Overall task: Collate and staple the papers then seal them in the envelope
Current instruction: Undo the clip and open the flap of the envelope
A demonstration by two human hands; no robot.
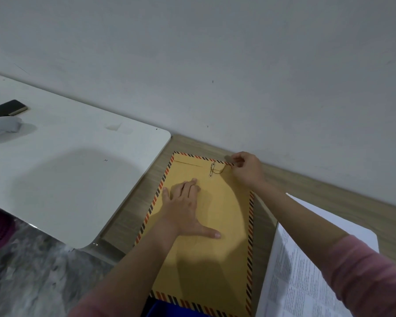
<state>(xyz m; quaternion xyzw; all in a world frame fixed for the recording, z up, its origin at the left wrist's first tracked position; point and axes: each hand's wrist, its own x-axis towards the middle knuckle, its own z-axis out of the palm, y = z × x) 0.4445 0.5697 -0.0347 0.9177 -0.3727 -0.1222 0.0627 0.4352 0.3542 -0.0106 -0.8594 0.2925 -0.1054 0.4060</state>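
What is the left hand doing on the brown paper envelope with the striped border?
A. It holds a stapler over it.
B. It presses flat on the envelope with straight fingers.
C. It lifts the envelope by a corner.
B: the left hand lies flat, fingers spread, on the brown paper envelope with the striped border.

You won't find a word, number, brand or sign here that can be read. The only writing is the dense rows of small black print on the white printed paper sheets (306, 282) lying at your right, and those lines are too small and blurred to make out a single letter.
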